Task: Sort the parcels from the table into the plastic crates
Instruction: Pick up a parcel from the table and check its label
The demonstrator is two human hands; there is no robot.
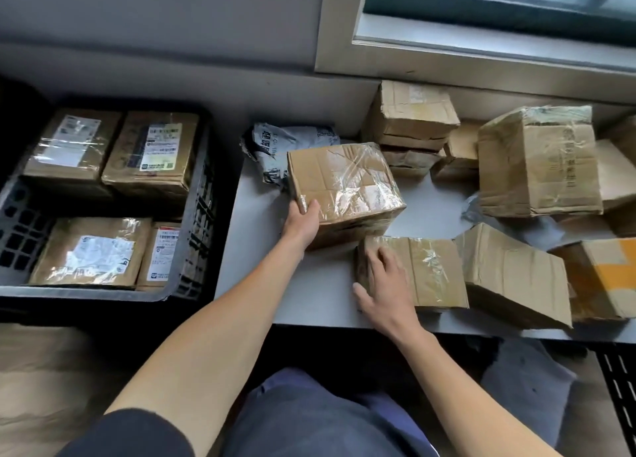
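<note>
Left hand [304, 221]: gripping the near-left corner of the taped box [344, 188], thumb on top.
Right hand [385, 284]: lying flat and spread on the flat box [430, 270], gripping nothing.
Taped box: sitting on the table [261, 250], left of centre, the crate [201, 209] lying further left.
Risk: a one-corner hold on glossy tape is likely inviting a slip or twist as the box is lifting.
Crate space: four parcels [93, 250] are covering most of the floor, so the box is probably going on top.
In the way: the mailer [285, 147] is touching its far side and the flat box is crowding its near side.
Right: more boxes are piling up.
</note>
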